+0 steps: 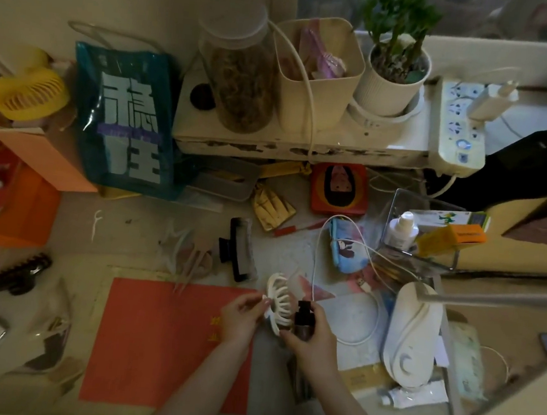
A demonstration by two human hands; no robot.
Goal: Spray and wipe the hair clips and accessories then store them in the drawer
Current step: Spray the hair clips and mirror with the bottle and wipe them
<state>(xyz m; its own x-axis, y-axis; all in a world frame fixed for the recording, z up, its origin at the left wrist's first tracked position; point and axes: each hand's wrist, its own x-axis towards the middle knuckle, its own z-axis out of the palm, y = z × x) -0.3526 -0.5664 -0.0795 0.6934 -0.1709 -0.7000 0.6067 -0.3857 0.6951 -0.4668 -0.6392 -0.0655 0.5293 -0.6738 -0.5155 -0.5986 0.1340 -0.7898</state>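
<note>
My left hand [243, 314] pinches the left side of a white claw hair clip [278, 302], held up over the right end of the red mat [167, 343]. My right hand [312, 338] grips a small dark spray bottle [303, 319] with a black nozzle, right beside the clip. A black claw clip [240, 249] lies on the desk just beyond. A clear clip and a beige hair fork [194, 260] lie left of it. Another dark claw clip [20, 273] rests at the far left.
A white shelf [304, 144] at the back carries a jar, a bin, a potted plant [393, 69] and a power strip [461, 124]. A teal bag [127, 121], a clear organiser [428, 234], a white device [413, 332], cables and a tube crowd the desk.
</note>
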